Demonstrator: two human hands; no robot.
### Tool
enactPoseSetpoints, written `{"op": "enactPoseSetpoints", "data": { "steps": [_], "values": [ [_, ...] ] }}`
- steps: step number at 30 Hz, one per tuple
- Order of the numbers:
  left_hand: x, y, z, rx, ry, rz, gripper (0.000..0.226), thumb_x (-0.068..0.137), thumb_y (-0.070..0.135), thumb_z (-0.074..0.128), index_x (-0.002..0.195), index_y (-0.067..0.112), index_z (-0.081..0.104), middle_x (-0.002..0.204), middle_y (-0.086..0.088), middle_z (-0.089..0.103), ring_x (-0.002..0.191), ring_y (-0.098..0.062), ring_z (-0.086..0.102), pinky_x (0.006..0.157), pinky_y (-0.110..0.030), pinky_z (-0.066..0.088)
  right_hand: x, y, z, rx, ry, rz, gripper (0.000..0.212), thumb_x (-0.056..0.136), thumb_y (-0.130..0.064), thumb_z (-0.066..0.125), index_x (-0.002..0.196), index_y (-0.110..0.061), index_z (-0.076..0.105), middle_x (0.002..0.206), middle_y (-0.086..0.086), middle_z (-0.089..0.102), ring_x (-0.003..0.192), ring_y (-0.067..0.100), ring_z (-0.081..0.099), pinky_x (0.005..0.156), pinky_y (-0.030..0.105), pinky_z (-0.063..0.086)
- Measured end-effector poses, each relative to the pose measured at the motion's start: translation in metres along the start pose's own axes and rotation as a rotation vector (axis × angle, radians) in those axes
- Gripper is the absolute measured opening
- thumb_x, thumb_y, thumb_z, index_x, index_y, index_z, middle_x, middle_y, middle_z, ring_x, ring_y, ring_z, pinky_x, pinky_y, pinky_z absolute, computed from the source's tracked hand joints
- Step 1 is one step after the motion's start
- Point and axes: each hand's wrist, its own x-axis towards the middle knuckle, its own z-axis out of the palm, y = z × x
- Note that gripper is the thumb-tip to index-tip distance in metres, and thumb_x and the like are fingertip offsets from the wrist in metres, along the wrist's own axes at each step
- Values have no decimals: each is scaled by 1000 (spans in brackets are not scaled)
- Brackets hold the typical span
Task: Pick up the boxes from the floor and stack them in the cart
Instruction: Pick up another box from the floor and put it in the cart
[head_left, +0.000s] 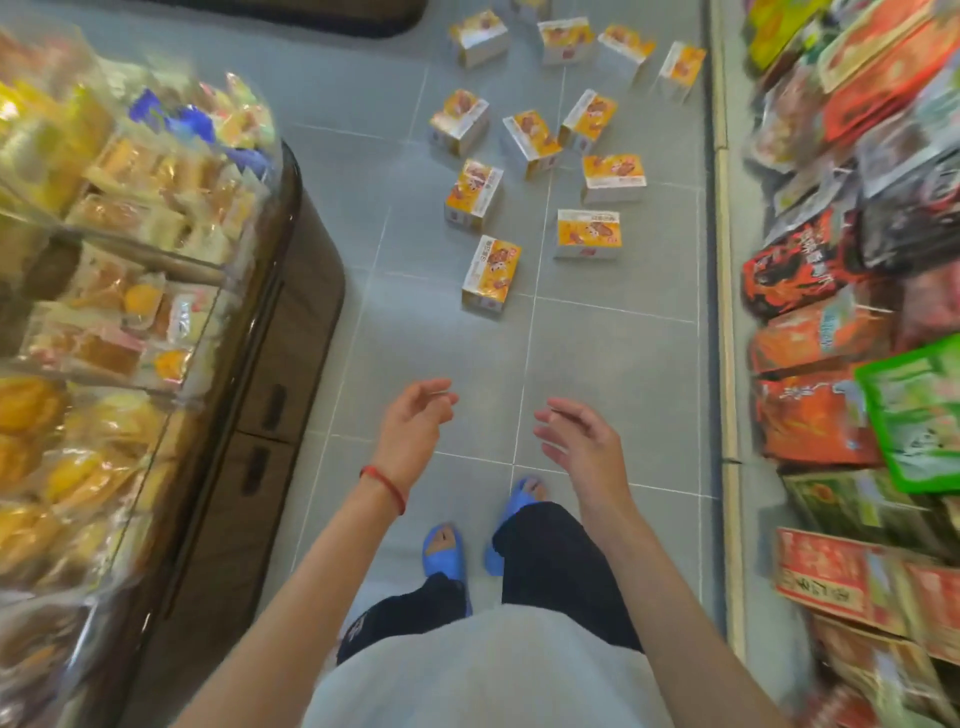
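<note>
Several yellow-and-white boxes lie scattered on the grey tiled floor ahead of me. The nearest box (491, 273) lies at mid-frame, with another box (588, 234) to its right and a third box (474, 194) just beyond. More boxes spread toward the top of the frame. My left hand (415, 426) and my right hand (582, 441) hang in front of me with relaxed fingers and hold nothing, well short of the nearest box. No cart is in view.
A brown display counter (280, 364) full of wrapped pastries lines the left side. Shelves of packaged snacks (852, 364) line the right. The floor aisle (441, 332) runs between them. My feet in blue slippers (444, 551) stand below my hands.
</note>
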Motion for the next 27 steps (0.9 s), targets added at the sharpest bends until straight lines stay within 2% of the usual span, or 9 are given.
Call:
{"op": "enactPoseSetpoints", "data": {
  "steps": [5, 11, 14, 17, 22, 27],
  "values": [
    [81, 51, 40, 47, -18, -42, 18, 98, 6, 54, 110, 19, 61, 102, 2, 68, 94, -15, 61, 71, -23, 44, 87, -53, -10, 43, 41, 22, 16, 100, -5, 59, 109, -13, 70, 102, 7, 75, 92, 24, 69, 94, 42, 55],
    [171, 117, 97, 64, 30, -70, 18, 99, 11, 55, 111, 23, 62, 108, 3, 69, 97, -13, 64, 82, -28, 49, 189, -132, -22, 23, -19, 61, 18, 101, -6, 58, 109, -16, 70, 100, 2, 76, 91, 18, 70, 86, 31, 53],
    [211, 149, 124, 41, 45, -62, 19, 99, 11, 54, 114, 20, 62, 107, 4, 69, 95, -13, 64, 80, -27, 48, 239, -169, -22, -28, -70, 68, 19, 101, -5, 57, 113, -13, 68, 102, 4, 75, 90, 17, 68, 82, 27, 52],
    [251, 176, 139, 3, 75, -73, 19, 99, 13, 55, 115, 21, 62, 109, 4, 69, 96, -12, 64, 79, -26, 48, 289, -203, -17, -79, -93, 67, 20, 101, -6, 56, 114, -14, 69, 102, 2, 76, 90, 15, 69, 85, 29, 53],
    [328, 212, 152, -64, 141, -104, 18, 99, 12, 54, 104, 26, 63, 106, 5, 69, 93, -11, 63, 78, -25, 48, 378, -251, 5, -147, -116, 101, 19, 101, -8, 57, 114, -16, 69, 103, 1, 76, 92, 15, 70, 90, 33, 54],
    [407, 245, 161, -122, 196, -159, 15, 99, 10, 55, 106, 21, 62, 103, 1, 67, 87, -9, 61, 76, -24, 47, 459, -291, 38, -300, -184, 100, 18, 100, -11, 60, 112, -20, 69, 107, 3, 76, 94, 15, 69, 89, 31, 54]
  ]
}}
